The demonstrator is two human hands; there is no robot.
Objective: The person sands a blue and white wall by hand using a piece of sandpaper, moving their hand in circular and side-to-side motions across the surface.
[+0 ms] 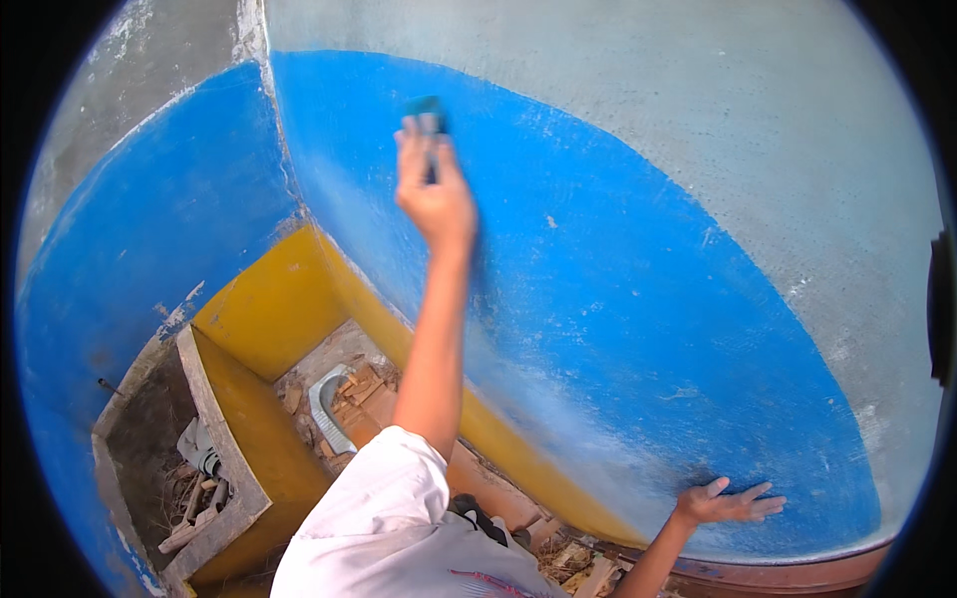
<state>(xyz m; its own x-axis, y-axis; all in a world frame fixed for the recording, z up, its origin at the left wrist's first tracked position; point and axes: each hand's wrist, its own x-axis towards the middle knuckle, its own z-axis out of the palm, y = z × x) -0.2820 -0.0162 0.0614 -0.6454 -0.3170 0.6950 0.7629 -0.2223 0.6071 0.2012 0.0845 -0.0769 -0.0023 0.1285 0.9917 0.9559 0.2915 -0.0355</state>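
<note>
High on the blue-painted wall [598, 299], my left hand [436, 189] grips a small flat tool [427, 112] with a teal end and a dark part between the fingers. Motion blur hides its exact kind. The teal end is at the wall's surface, below the curved top edge of the blue paint. Low on the right, my right hand [733, 503] lies with spread fingers against the same wall and holds nothing. Whitish, dusty patches mark the blue paint, mostly along its lower part.
A yellow-painted partition [254, 419] encloses a squat toilet pan [324, 409] with wood scraps in it. Beside it, a concrete basin [140, 399] holds sticks and debris. A short pipe [110, 386] juts from the left wall. More rubble [568, 558] lies below me.
</note>
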